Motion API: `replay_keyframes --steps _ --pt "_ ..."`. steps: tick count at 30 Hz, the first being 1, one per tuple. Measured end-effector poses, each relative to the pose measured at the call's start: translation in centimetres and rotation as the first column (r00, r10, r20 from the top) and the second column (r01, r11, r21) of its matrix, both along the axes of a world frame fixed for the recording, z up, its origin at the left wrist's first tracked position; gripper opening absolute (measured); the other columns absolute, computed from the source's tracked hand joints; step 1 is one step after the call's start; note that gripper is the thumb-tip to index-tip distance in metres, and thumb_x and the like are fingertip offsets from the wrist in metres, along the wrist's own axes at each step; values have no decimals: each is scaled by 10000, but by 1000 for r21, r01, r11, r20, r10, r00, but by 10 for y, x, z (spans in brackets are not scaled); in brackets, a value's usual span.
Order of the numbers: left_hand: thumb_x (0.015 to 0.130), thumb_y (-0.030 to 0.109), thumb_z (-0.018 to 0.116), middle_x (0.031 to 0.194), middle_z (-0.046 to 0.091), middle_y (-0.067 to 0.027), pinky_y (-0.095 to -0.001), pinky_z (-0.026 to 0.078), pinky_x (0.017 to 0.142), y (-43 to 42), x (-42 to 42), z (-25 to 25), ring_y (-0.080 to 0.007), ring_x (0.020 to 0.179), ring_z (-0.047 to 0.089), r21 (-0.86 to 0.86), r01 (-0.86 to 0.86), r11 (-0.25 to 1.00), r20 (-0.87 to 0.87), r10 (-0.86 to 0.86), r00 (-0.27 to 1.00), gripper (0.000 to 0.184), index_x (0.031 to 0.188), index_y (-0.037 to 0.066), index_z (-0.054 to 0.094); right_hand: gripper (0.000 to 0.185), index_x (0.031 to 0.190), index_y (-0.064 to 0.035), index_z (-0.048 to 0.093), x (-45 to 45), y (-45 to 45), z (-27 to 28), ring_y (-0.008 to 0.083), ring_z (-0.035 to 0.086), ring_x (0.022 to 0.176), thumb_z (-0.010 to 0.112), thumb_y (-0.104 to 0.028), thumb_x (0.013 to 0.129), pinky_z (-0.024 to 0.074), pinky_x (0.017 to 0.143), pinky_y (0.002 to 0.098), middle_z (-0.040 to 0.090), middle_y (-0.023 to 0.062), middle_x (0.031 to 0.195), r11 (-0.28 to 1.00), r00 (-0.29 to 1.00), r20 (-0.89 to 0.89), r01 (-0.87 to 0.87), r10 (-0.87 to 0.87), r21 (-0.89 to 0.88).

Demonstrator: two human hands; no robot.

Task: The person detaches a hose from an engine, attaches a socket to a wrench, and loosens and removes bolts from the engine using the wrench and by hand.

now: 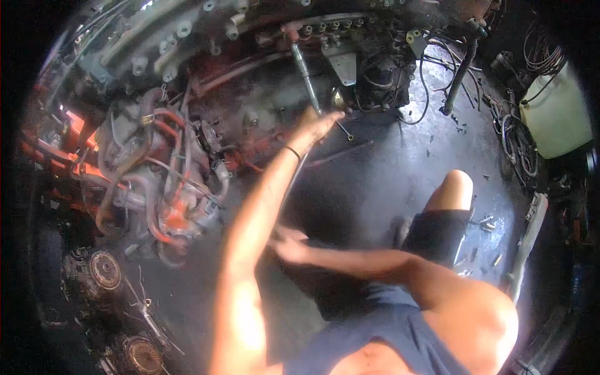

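A long-handled wrench [304,70] with a chrome shaft runs from a row of bolts on the large engine block [262,106] down toward my body. My left hand [317,127] is closed around the middle of its shaft. Beside those fingers, a thin rod with a small ring end [349,135] sticks out; whether the hand also holds it, I cannot tell. Below, my right hand [290,247] is closed at the near end of the long handle, slightly blurred and partly behind my left forearm. The wrench's upper end meets a reddish part at the block.
Hoses and an orange-red assembly [169,181] crowd the left. Two round toothed parts [105,270] lie at lower left. A pale plastic jug [556,115] and coiled cables [519,144] stand at right. Small bolts [459,129] are scattered on the dark floor near my bent knee [453,187].
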State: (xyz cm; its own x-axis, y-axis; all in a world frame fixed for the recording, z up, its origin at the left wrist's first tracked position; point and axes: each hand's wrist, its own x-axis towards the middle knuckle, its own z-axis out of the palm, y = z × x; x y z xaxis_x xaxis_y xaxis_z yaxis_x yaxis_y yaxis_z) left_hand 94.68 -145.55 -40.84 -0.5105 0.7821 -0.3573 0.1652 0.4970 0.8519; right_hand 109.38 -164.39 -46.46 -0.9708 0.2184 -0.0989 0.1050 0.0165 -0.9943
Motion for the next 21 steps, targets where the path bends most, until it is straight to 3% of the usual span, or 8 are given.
replay_keyframes --steps 1,2,6,10,12,14,18,21 --pt "781 355 782 623 517 -6 -281 395 413 3 -1 -13 -114 496 504 65 -49 997 -67 53 996 374 781 86 522 469 1319 15 486 -33 -18 -56 290 591 1116 557 -287 967 452 988 422 621 179 1203 999 991 130 37 -38 6" --pt "772 353 790 600 523 3 -278 381 415 7 -1 -20 -114 480 494 136 -93 986 -133 111 985 366 716 100 531 491 1341 11 479 -61 -13 -79 265 501 1251 576 -277 956 375 1072 404 539 193 1333 941 979 -203 -44 -27 -336" --pt "746 273 832 536 502 31 -269 320 402 24 5 -38 -80 435 439 252 -195 948 -115 229 967 359 622 140 522 440 1309 -20 535 -116 63 -161 257 564 1145 584 -273 952 443 1002 396 595 170 1250 991 820 -559 79 -124 -104" --pt "768 256 819 536 502 39 -211 356 394 26 18 -23 -66 406 450 395 -212 894 261 113 959 297 789 88 576 429 1223 -37 586 -84 230 -228 299 606 1101 657 -187 827 485 909 420 621 204 1198 942 967 15 244 -254 230" --pt "782 270 806 522 480 45 -222 359 390 25 20 -26 -73 397 445 454 -274 848 365 103 925 296 811 82 580 346 1111 -16 639 -32 292 -234 357 640 1007 639 -176 805 497 878 432 669 216 1067 770 761 315 357 -568 529" --pt "795 284 794 509 458 52 -233 362 386 29 25 -27 -80 387 440 520 -341 783 484 59 873 298 833 76 584 302 1066 -59 677 35 353 -264 367 654 939 649 -204 802 507 848 429 686 205 956 537 796 54 354 -602 766" --pt "836 372 742 518 441 43 -266 371 380 23 32 -30 -96 384 451 495 -537 683 763 -47 644 359 713 122 516 280 826 -56 693 161 359 -107 395 662 809 677 -329 763 524 720 488 679 207 827 434 722 204 146 -661 889" --pt "846 416 724 537 453 13 -286 378 342 25 36 -22 -118 391 470 402 -741 537 798 190 571 432 679 129 449 388 798 -39 699 196 310 40 408 664 775 654 -422 837 516 675 489 664 219 758 444 685 363 -64 -631 894"
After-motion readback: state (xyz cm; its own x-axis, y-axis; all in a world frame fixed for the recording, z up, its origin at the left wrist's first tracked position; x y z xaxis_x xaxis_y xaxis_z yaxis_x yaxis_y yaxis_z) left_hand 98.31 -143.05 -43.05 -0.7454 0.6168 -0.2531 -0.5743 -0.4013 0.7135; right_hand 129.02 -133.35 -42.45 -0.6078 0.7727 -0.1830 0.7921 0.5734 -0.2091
